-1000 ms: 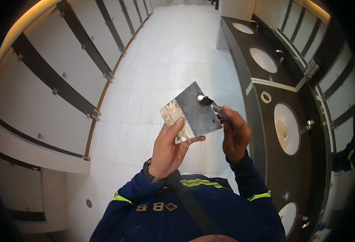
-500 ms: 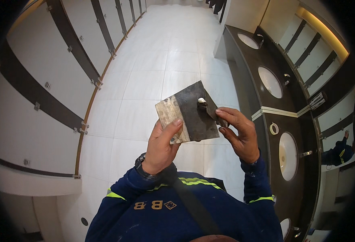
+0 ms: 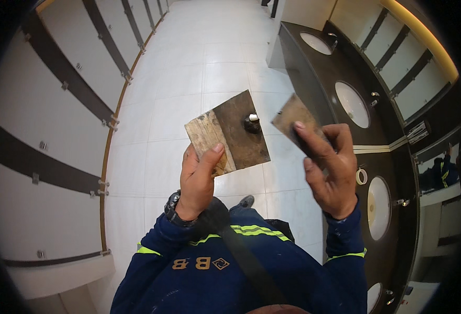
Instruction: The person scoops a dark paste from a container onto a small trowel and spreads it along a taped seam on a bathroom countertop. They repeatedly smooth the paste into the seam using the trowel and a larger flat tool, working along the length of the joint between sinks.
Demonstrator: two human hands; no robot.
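Near the middle of the view, my left hand [image 3: 201, 175] grips a wide putty knife [image 3: 239, 141] by its worn wooden strip, thumb on top. Its broad, stained metal blade faces up. A dark lump of paste [image 3: 251, 125] sits near the blade's far right edge, with a dab of white paste [image 3: 253, 117] against it. My right hand [image 3: 332, 167] pinches a small flat spreader [image 3: 296, 118], brownish and smeared, with fingers on its face and the thumb mostly behind. This spreader is tilted and apart from the blade.
On the right runs a dark counter [image 3: 314, 68] with several oval sinks [image 3: 379, 206] and taps, below a mirror [image 3: 440, 167]. A roll of pale tape [image 3: 362, 177] lies by a sink. White cubicle doors [image 3: 52, 204] line the left. Pale tiles cover the floor [image 3: 188, 73].
My right hand has lifted the small spreader off the wide blade and moved right and up, turning its face into view. My left hand has shifted slightly left with the putty knife.
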